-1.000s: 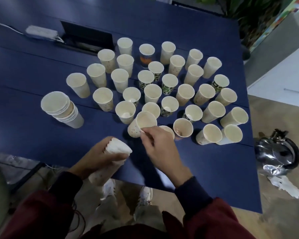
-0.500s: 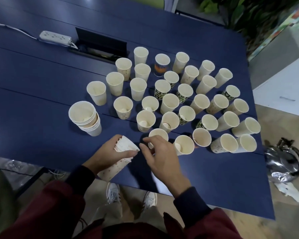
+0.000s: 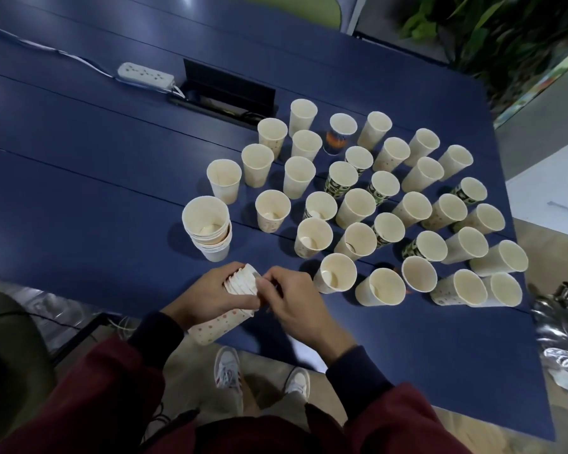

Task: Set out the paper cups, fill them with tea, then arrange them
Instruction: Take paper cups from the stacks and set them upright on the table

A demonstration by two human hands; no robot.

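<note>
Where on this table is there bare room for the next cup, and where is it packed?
Bare: the table left of the standing stack, up to the power strip; also the near strip between the cup cluster and the edge, right of the right hand. Packed: inside that cluster.

This looks like an office meeting room. A long blue tabletop point(image 3: 79, 158) has a flip-up cable hatch point(image 3: 227, 90) set into its surface well beyond the left hand point(image 3: 210, 293), and a white power strip point(image 3: 145, 73) with its cord lies just beside that hatch. Past the tabletop's far edge, straight ahead of both hands, the back of a green chair point(image 3: 292, 8) shows, while far beyond the right hand point(image 3: 295, 303) leafy indoor plants point(image 3: 505, 34) stand near a plain white cabinet point(image 3: 551, 198), and dozens of paper cups point(image 3: 354, 204) crowd the tabletop just beyond the hands.
</note>
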